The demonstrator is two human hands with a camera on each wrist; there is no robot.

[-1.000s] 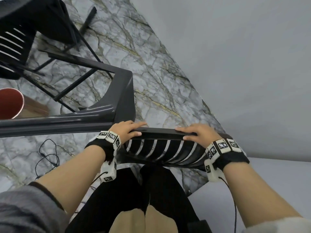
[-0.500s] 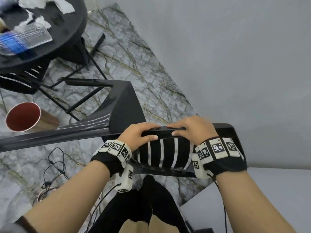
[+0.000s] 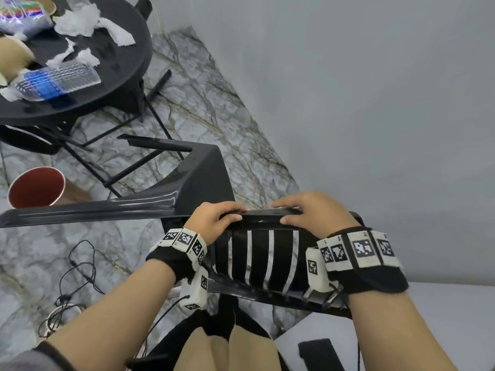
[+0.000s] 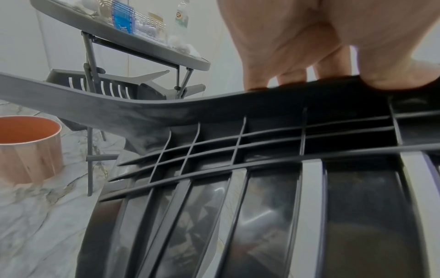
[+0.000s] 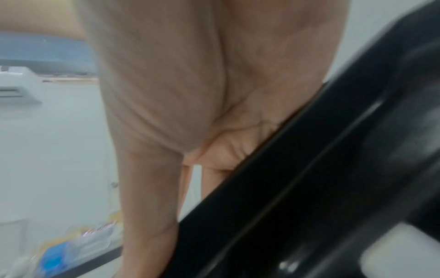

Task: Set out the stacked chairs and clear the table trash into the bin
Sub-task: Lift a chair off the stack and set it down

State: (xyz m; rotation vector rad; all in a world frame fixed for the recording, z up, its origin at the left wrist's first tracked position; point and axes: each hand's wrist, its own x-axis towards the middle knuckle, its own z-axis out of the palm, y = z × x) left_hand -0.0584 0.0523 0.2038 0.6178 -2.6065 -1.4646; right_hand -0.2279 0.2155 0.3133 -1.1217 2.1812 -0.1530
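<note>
The chair (image 3: 257, 261) is a dark moulded-plastic armchair with a slatted back, held just in front of the person's legs over the marble floor (image 3: 209, 121), its arm and seat running out to the left toward the round surface (image 3: 126, 62). It looks stiff and fairly light for its bulk — awkward more than heavy, I judge, with glossy plastic that could slide in a loose grasp. The top rail of the backrest is the sensible hold: a firm edge with ribbing behind it, as the left wrist view shows, and two hands set apart on it should keep the legs from swinging.

The left hand (image 3: 214, 223) grips that rail, fingers (image 4: 292, 79) curled over the far side and thumb on the near face. The right hand (image 3: 313, 212) holds the same rail just beside it, fingers wrapped over the top and thumb underneath — both closed narrow round the plastic.

Crumpled tissues (image 3: 80, 22) and clear wrappers (image 3: 53, 81) lie on the surface, and the copper bin (image 3: 36, 187) stands on the floor below its near edge
</note>
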